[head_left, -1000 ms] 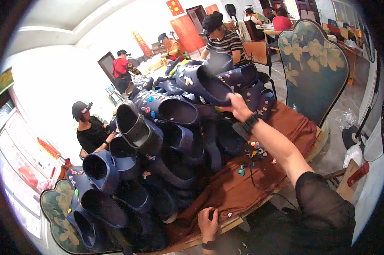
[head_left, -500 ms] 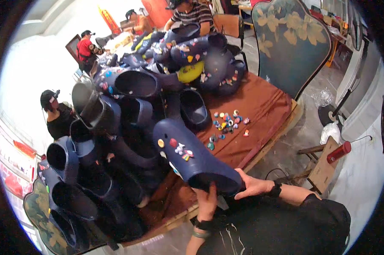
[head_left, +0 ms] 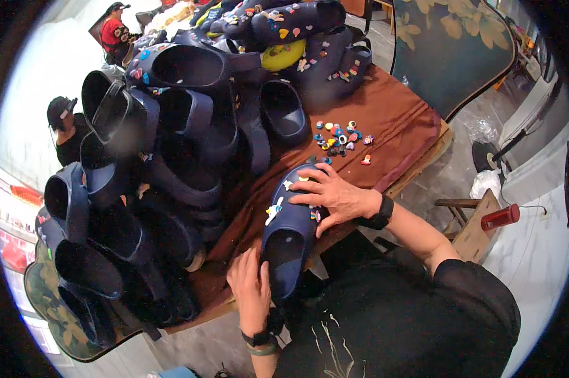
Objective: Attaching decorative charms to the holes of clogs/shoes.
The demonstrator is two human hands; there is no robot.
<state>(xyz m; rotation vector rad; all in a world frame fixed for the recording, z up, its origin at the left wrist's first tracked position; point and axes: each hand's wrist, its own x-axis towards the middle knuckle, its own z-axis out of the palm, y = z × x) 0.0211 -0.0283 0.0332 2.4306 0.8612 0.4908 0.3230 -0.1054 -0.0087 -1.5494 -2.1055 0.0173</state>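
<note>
A dark navy clog (head_left: 286, 233) lies on the table edge in front of me, toe pointing away and opening toward me. Colourful shoe charms, one a white figure (head_left: 273, 211), sit on its upper. Across the toe spreads my right hand (head_left: 341, 196), fingers over the top and thumb along the right side, gripping it; the palm hides some charms. Beside the heel's left side is my left hand (head_left: 250, 286), fingers stretched out and thumb close to the rim. Just beyond the toe, loose charms (head_left: 341, 140) lie scattered on the brown cloth (head_left: 398, 110).
Many navy clogs (head_left: 190, 66) are heaped at left and back, with a yellow-green clog (head_left: 283, 55) among them. Right of the table stand a wooden stool (head_left: 470, 230) with a red cylinder (head_left: 500, 217) and a floral chair back (head_left: 451, 47). Two people (head_left: 73, 129) are at the far left.
The clog has come down onto the table edge and turned its toe away from me. My right hand moved from heel to toe; my left came out of the opening to the left side.
</note>
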